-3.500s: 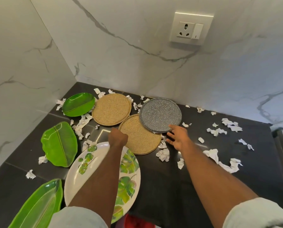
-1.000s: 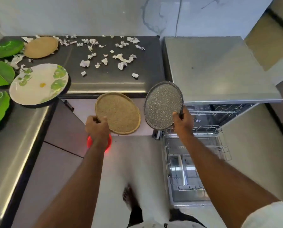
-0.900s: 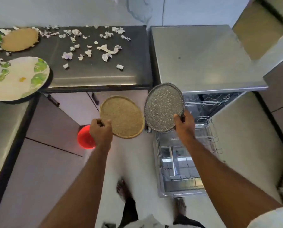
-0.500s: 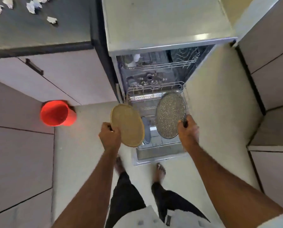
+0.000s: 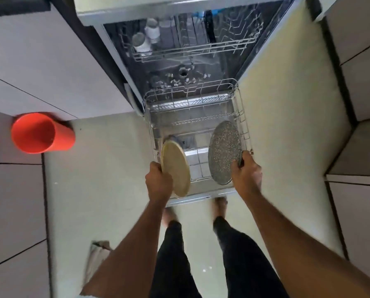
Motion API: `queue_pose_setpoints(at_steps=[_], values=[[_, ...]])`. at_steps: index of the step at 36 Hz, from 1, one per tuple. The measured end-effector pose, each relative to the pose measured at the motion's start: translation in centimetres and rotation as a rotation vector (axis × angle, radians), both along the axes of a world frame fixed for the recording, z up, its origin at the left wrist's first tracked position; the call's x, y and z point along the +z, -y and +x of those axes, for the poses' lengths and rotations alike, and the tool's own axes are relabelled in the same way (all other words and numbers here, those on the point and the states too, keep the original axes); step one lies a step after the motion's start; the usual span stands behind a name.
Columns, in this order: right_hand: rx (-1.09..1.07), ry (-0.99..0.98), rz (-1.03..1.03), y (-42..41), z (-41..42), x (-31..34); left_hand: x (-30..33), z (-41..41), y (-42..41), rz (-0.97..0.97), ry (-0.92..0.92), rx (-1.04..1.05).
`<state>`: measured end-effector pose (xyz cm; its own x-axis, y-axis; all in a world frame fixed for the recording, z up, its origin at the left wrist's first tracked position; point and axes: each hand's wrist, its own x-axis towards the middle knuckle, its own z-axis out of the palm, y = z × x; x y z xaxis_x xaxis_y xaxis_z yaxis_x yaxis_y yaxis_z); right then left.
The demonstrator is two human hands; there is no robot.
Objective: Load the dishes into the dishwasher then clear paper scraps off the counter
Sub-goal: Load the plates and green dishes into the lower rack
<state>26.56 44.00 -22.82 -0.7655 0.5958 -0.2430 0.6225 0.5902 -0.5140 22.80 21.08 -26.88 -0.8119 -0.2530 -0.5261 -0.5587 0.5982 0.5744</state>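
Plates stand on edge over the rack (image 5: 242, 117) at frame centre: my left hand (image 5: 158, 179) grips the tan plate (image 5: 175, 168), my right hand (image 5: 246, 175) the grey plate (image 5: 224, 151). Slots lie directly below, with grey nearer the rack's right wall.

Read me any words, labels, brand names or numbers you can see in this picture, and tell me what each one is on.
None can be read. The tan plate, the grey speckled plate, the red bin and the dishwasher rack bear no visible print. A small dark mark on the dishwasher door is too blurred to read.

Speckled grey plate (image 5: 224, 151), grainy tan plate (image 5: 176, 168), wire metal rack (image 5: 192, 97)
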Motion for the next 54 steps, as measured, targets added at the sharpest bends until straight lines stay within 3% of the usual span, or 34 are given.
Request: queue_pose_setpoints(at_steps=[8,15,36,45,51,54], values=[[0.125,0.116,-0.094,-3.0,-0.2,-8.2,-6.3,-0.1,-3.7,-0.043,0.003,0.005],[0.229,0.067,-0.121,-5.1,-1.6,-12.5,-10.5,-2.4,-7.8,-0.104,-0.037,-0.039],[0.186,-0.032,-0.194,-7.5,-2.5,-16.6,-14.4,-5.3,-13.7,-0.288,-0.009,-0.257],[0.201,0.005,-0.223,-7.8,-3.1,-18.7,-17.8,-4.8,-14.6,-0.124,0.048,-0.43],[0.22,-0.005,-0.223,-8.6,-3.7,-19.6,-19.2,-5.6,-14.5,-0.038,0.174,-0.444],[0.219,0.004,-0.238,-8.5,-3.6,-20.0,-19.3,-5.9,-14.5,0.032,0.225,-0.342]])
